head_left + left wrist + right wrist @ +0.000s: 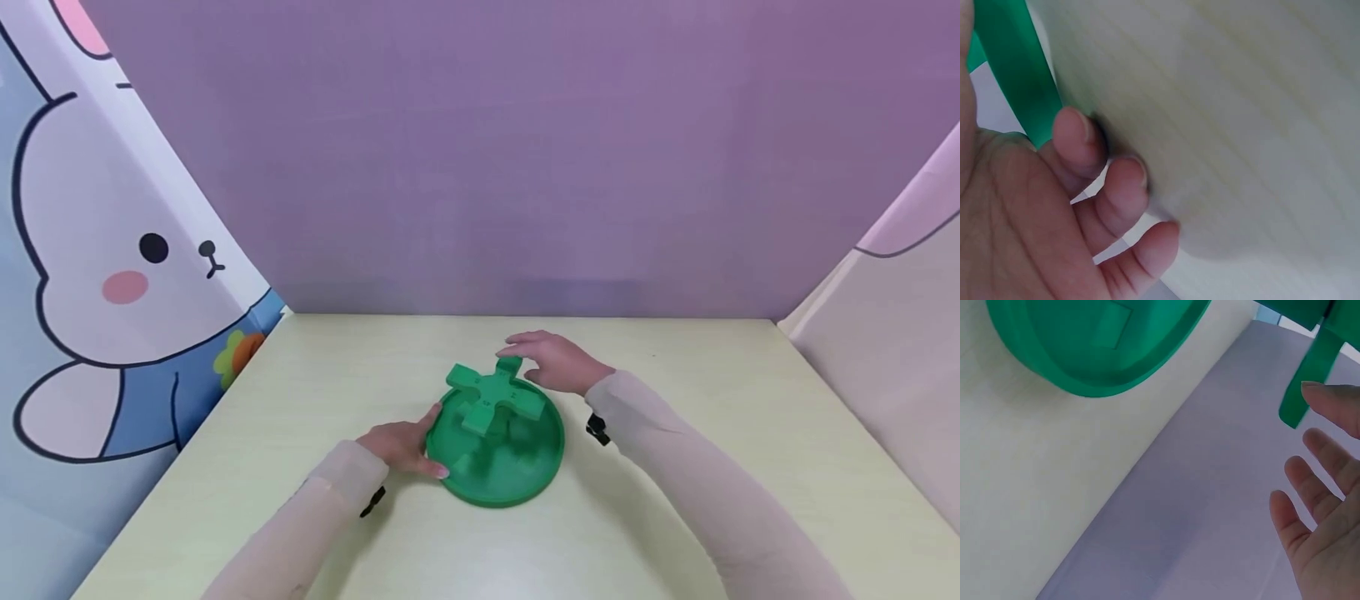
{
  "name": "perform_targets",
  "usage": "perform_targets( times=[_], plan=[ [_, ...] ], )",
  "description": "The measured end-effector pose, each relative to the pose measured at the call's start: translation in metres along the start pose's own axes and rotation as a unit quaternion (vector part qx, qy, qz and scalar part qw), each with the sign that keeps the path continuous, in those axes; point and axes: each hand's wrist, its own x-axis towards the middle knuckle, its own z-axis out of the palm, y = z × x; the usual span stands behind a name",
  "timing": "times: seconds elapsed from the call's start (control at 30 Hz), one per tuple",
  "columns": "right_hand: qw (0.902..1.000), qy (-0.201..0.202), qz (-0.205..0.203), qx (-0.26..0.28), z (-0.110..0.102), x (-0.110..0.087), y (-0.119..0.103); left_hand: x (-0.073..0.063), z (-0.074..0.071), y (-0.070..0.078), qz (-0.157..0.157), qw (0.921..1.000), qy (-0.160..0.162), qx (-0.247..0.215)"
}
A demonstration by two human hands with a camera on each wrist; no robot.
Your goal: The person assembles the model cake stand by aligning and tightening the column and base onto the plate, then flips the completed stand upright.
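A green round base (480, 483) with a raised rim lies on the table in the head view. My left hand (401, 446) holds its left edge, with thumb and index finger spread along the rim. In the left wrist view, the other fingers (1125, 181) bend loosely beside the green rim (1019, 69). Above the base stands a green cross-shaped piece (491, 389) with several stubby arms. My right hand (558, 362) pinches its far arm. The right wrist view has a fingertip on that green arm (1300, 394), other fingers spread apart. Whether a stem joins cross and base is hidden.
The pale wooden table (675, 500) meets a purple backdrop (480, 167) at its far edge. Cloth printed with a cartoon rabbit (90, 250) hangs at the left. A pale printed cloth (892, 350) hangs at the right.
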Motion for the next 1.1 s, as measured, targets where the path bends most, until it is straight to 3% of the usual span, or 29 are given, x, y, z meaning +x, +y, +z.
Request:
perform_targets(
  times=[0.37,0.63,0.87,1.1],
  plan=[
    [0.9993,-0.029,-0.021,-0.014,0.007,0.012,-0.005,-0.001,0.000,0.000,-0.008,1.0000,0.001,0.003],
    [0.9988,-0.045,-0.009,-0.019,0.001,0.004,-0.007,-0.001,-0.001,-0.001,-0.003,1.0000,0.002,-0.002],
    [0.9933,-0.097,0.055,0.029,-0.007,-0.006,-0.006,0.001,-0.001,-0.002,-0.006,1.0000,0.002,0.003],
    [0.9846,-0.130,0.056,0.103,-0.012,-0.012,-0.004,0.003,0.001,-0.002,-0.005,1.0000,-0.002,0.000]
  ],
)
